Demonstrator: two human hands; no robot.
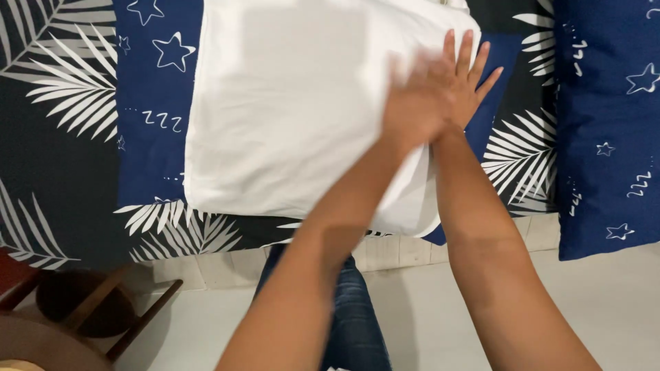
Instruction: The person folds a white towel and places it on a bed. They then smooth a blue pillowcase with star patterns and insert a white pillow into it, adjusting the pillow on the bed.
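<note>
Hands: both lie flat with fingers spread on the right part of the white pillow, gripping nothing.
Left hand: left hand is blurred, palm down, crossing over the right wrist.
Right hand: right hand presses near the pillow's right edge, fingers stretched toward the far corner.
Pillow: it lies on the bed, over a dark blue star-print pillowcase that shows on its left and peeks out at the right.
Bedsheet: black bedsheet with white palm leaves underneath, reaching to the near edge of the bed.
Second pillow: blue star-print pillow off to the right, apart from the white one.
Smoothing, as I judge it: flat palms work best here; sweep from the middle out to the edge and corners, keeping pressure even so the cloth does not bunch.
Nearby: jeans-clad leg below the arms, pale floor, a wooden stool at the lower left.
</note>
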